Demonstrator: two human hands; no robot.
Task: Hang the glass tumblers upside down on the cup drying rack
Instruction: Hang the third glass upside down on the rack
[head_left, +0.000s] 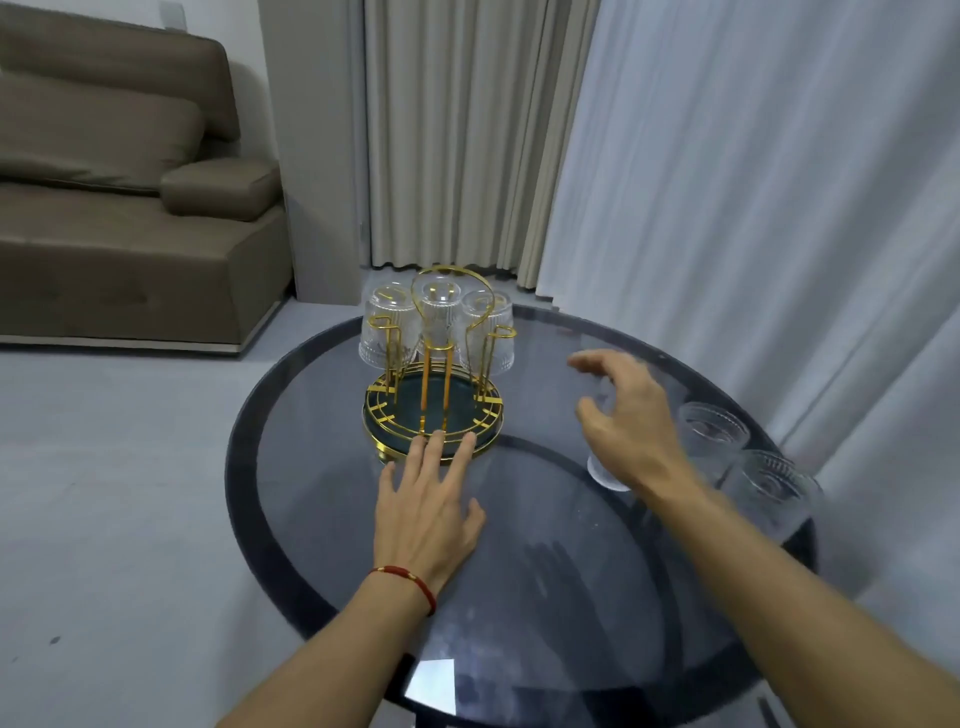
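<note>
While my left hand (428, 506) lies flat with straight fingers on the table (519, 571), its fingertips touching the near rim of the drying rack (434, 410), my right hand (626, 421) is curled around a tumbler (605, 473) to the right of the rack. Three tumblers hang upside down on the rack's far pegs: one left (387, 327), one middle (439, 306), one right (491, 332). Two upright tumblers (714, 428) (769, 488) stand farther right of the rack.
</note>
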